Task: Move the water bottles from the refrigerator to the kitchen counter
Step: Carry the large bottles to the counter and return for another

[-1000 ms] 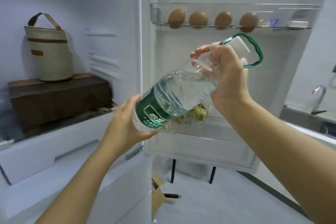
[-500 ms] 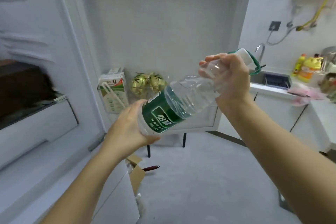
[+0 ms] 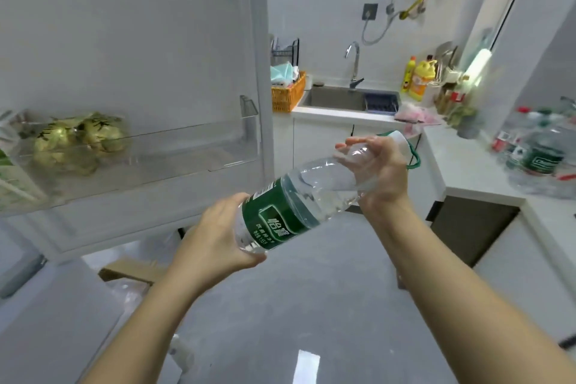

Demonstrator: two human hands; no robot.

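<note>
A large clear water bottle [image 3: 299,199] with a green label, white cap and green carry loop lies tilted in the air between my hands, cap end up to the right. My left hand [image 3: 218,234] cups its base from below. My right hand [image 3: 378,171] is wrapped around its neck. The open refrigerator door [image 3: 140,40] fills the left side. The white kitchen counter [image 3: 467,162] lies to the right, with several more water bottles [image 3: 542,153] standing on it at the far right edge.
The door shelf [image 3: 193,150] holds gold-wrapped items [image 3: 78,140] and a carton at the left edge. Behind are a sink [image 3: 336,98] with a faucet, an orange basket [image 3: 286,92] and yellow detergent bottles [image 3: 419,78]. A cardboard box [image 3: 131,271] sits on the grey floor.
The view has swung right, away from the refrigerator interior toward the sink and counter. The bottle stays held in both hands, carried along rightward and lower in view.
</note>
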